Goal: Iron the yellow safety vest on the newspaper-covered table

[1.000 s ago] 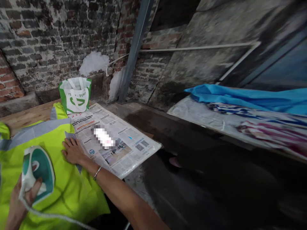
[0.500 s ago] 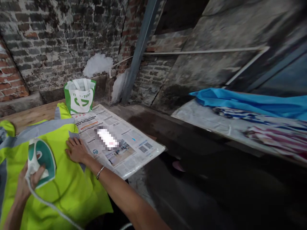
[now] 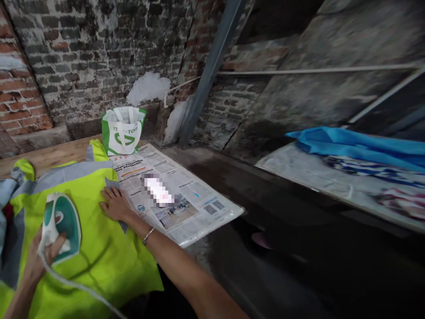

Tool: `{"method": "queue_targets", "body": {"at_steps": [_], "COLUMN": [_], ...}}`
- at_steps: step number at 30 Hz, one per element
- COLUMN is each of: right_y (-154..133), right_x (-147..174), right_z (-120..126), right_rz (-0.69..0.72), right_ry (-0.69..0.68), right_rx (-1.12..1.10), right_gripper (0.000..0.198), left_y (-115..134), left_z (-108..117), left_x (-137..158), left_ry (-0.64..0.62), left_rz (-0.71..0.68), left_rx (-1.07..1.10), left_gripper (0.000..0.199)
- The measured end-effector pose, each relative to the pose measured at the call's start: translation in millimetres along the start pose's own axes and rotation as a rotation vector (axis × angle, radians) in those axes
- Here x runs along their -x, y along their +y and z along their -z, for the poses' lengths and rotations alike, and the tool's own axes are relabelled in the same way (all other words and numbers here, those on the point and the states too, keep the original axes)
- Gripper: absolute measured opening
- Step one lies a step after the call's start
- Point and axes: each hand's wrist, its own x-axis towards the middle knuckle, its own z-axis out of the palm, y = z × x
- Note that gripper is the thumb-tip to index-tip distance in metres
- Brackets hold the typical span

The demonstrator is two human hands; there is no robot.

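A bright yellow-green safety vest point(image 3: 89, 208) with grey bands lies spread on the table at the left. My left hand point(image 3: 43, 254) is closed around the handle of a green and white iron point(image 3: 68, 226), which rests on the vest's yellow cloth. Its pale cord point(image 3: 76, 285) runs from the back of the handle down toward the bottom edge. Flat on the vest's right side, beside a grey band, lies my right hand point(image 3: 114, 203) with fingers spread. A bracelet is on that wrist.
Newspaper point(image 3: 186, 186) covers the table right of the vest, with a blurred-out object point(image 3: 157, 190) on it. Behind stands a green and white bag point(image 3: 123, 130). Across a dark gap, another table point(image 3: 299, 173) bears blue cloth point(image 3: 358, 144) and striped cloths. A slanted metal post point(image 3: 212, 71) stands behind.
The whole scene has shifted to the right in view as the camera turned left. Both hands stay on the iron and the vest, with little visible movement over the cloth.
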Motion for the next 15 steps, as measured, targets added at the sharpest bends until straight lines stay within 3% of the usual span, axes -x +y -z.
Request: {"method": "queue_targets", "body": {"at_steps": [4,7,11,15], "right_y": [-0.9,-0.8,-0.3,0.5], "right_x": [-0.8,-1.9,-2.4,-1.9], "right_z": [0.6,0.9,0.6,-0.7], "right_rz": [-0.016,-0.014,-0.011,-0.012], "right_ry": [-0.031,-0.046,-0.047,-0.04], "right_rx": [-0.008,-0.008,-0.005,0.003], "right_gripper": [0.062,0.063,0.064,0.064], "left_y": [13.2,21.1,20.6,10.8], "left_z": [-13.4,-18.3,-12.1,5.6], "left_x": [-64.7,-84.0,-59.3,10.5], "left_ry": [0.045,0.073,0.043,-0.025], "left_rz": [0.097,0.138,0.143,0.149], "left_rx": [0.133,0.17,0.178,0.166], "left_gripper": [0.043,0.042,0.048,0.046]}}
